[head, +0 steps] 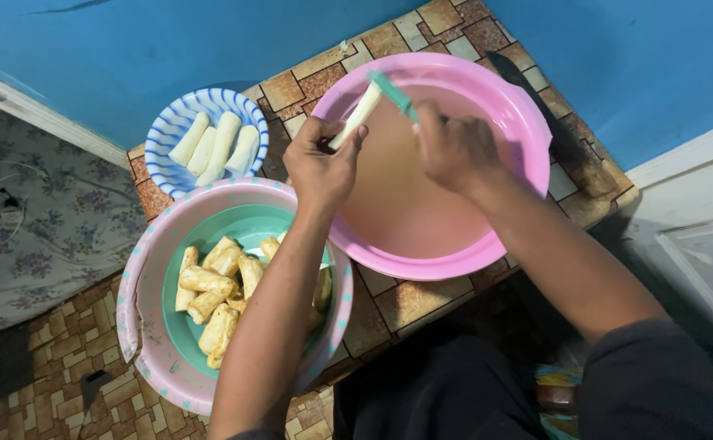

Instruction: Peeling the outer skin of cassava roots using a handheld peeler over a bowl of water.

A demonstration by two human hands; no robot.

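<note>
My left hand (322, 167) grips a long white peeled root piece (358, 114) over a big pink basin (527, 122) filled with murky brownish water. My right hand (452, 148) holds a tool with a green handle (393, 94) against the top of that piece. Below my left forearm sits a pink-rimmed basin with a teal inside (156, 326), holding several unpeeled yellowish-brown root pieces (214, 289).
A blue-and-white striped bowl (169, 130) at the upper left holds several peeled white pieces (219, 145). The floor has brown patterned tiles (409, 301); a blue wall runs along the top. A floral mat (38, 204) lies at left. My dark-clothed legs are at the bottom.
</note>
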